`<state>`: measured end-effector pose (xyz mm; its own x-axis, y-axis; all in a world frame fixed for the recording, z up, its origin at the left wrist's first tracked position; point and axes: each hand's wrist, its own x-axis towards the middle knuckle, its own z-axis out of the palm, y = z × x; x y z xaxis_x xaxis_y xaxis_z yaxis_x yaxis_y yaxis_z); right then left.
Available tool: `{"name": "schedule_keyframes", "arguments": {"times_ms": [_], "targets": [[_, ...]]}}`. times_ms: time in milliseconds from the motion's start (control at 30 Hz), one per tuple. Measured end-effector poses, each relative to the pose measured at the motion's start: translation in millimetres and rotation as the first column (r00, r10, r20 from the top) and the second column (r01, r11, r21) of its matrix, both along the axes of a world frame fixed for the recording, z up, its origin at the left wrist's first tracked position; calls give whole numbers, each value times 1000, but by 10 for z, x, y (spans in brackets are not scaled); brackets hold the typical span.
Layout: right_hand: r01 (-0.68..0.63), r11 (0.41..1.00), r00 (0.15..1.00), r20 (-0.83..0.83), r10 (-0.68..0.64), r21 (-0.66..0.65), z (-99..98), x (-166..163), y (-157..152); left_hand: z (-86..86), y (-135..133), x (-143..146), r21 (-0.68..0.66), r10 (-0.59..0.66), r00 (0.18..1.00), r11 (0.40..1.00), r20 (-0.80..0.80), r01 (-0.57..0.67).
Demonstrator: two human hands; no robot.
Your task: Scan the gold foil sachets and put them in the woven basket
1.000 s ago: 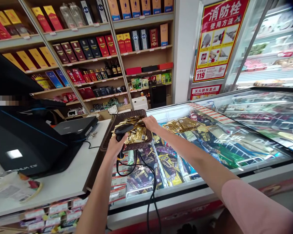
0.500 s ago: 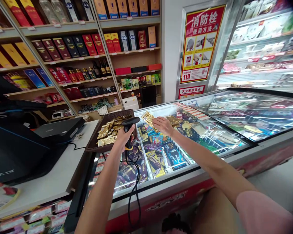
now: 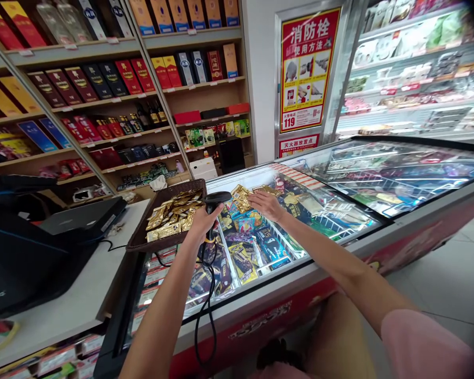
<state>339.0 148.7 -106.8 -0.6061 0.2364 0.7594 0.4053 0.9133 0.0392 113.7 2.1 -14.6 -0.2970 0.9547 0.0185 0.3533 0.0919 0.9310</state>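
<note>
My left hand is wrapped round the handle of a black barcode scanner, its head tilted toward the right. The scanner's black cord hangs in loops below. Over the glass-topped chest freezer, my right hand has its fingers closed on the edge of a shiny gold packet. More gold packets lie just behind those fingers. To the left of the scanner, a brown wicker basket holds a heap of similar gold packets.
Bagged frozen goods fill wire baskets inside the freezer. On the left, a white counter carries black checkout equipment. Shelves of boxed bottles stand behind. A red fire-hydrant poster hangs on the wall.
The view has turned slightly, shifting the scene left. My right hand has brought the gold packet lower and nearer the scanner head. The left hand still grips the scanner.
</note>
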Motion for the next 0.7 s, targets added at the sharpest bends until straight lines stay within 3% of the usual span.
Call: {"name": "schedule_keyframes", "arguments": {"times_ms": [367,500,700], "targets": [[54,996,998,15,-55,67,-88,-26,59,-17,1,3,-11,-18,1000,1000,16,18],[122,987,985,112,-134,106,-176,-143,134,38,-64,-114,1,16,999,1000,36,-16],[328,936,928,229,-294,-130,-272,-475,257,73,-254,-710,49,168,983,984,68,-172]]}}
